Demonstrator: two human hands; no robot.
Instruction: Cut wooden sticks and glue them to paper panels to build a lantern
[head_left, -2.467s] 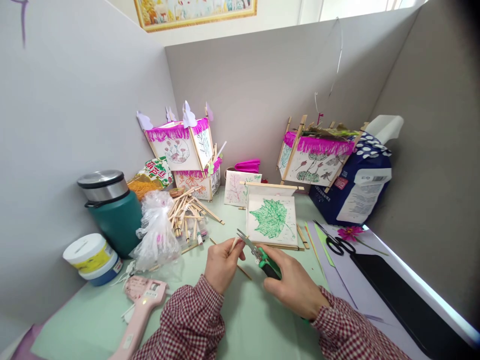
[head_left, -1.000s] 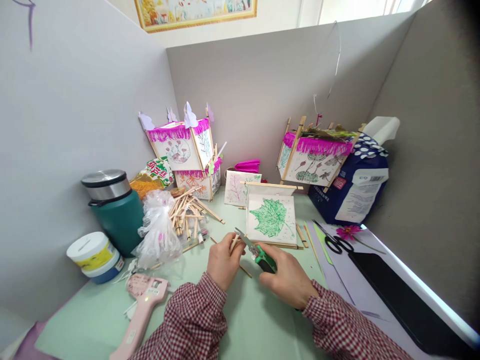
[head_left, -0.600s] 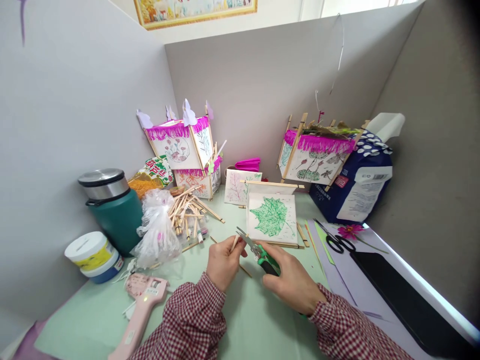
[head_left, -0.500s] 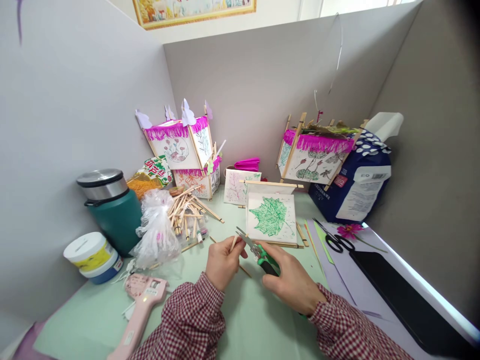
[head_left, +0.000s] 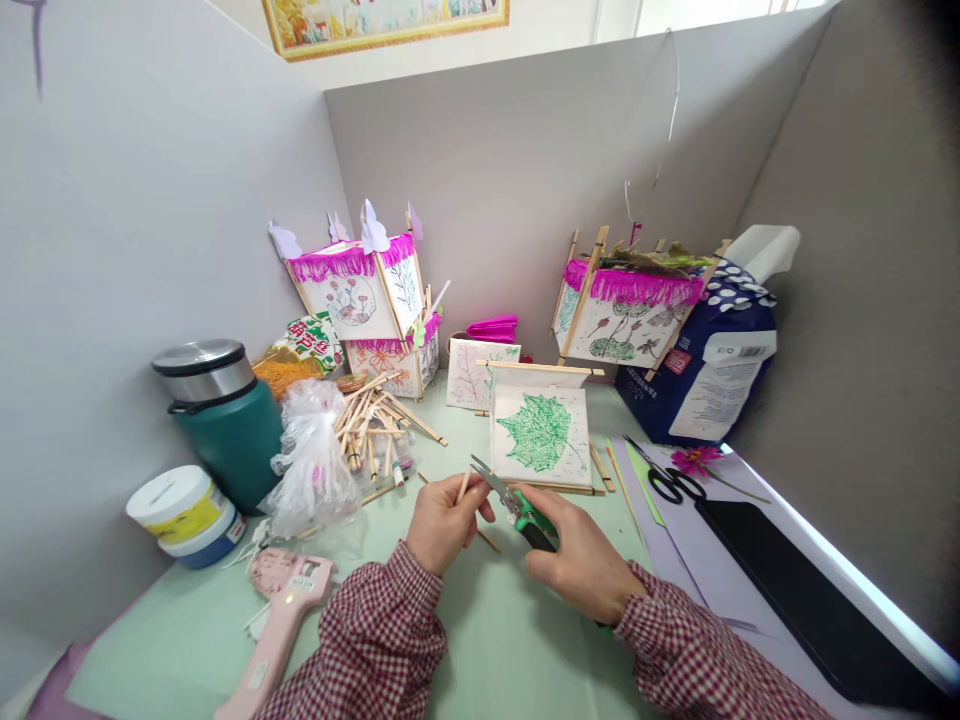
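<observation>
Near the middle of the green table, my left hand (head_left: 444, 522) pinches a thin wooden stick (head_left: 463, 488), whose tip shows above the fingers. My right hand (head_left: 581, 548) is wrapped round the green and black handles of a pair of shears (head_left: 534, 522). The metal blades point up and left, right beside the left fingertips; whether they touch the stick cannot be made out. Just behind the hands stands a white panel with a green leaf print (head_left: 541, 438), with wooden sticks along its top and bottom. Another thin stick (head_left: 489, 541) lies under the hands.
On the left are a pink glue gun (head_left: 281, 625), a white tub (head_left: 180, 505), a green flask (head_left: 229, 430), a plastic bag (head_left: 313, 465) and a stick pile (head_left: 367, 420). Black scissors (head_left: 666, 480) and a black tablet-like slab (head_left: 795, 590) lie right. Two paper lanterns (head_left: 352, 300) (head_left: 626, 315) stand behind.
Both hands stay almost in place, still holding the stick and the shears. The stick's tip looks slightly more tilted, and the whole view has shifted a little.
</observation>
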